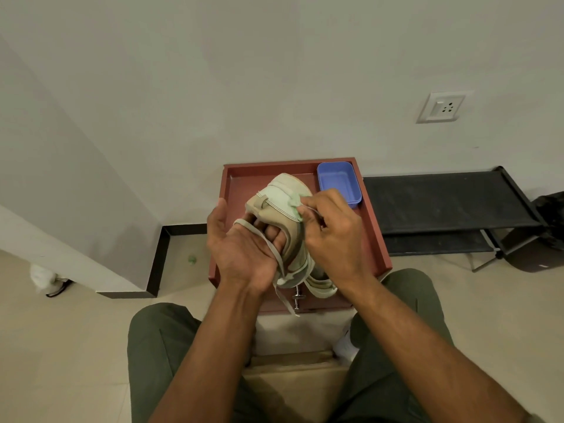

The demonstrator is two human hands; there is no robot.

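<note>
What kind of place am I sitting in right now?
Most likely a home entryway or a room corner where shoes are kept. A low black two-shelf shoe rack stands against the plain white wall, a white wall socket sits above it, and there is a beige tiled floor underfoot.

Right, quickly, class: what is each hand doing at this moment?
Left hand: holds the beige and pale green fabric sneaker, fingers curled into its opening.
Right hand: pinches the sneaker's flat off-white lace.
</note>
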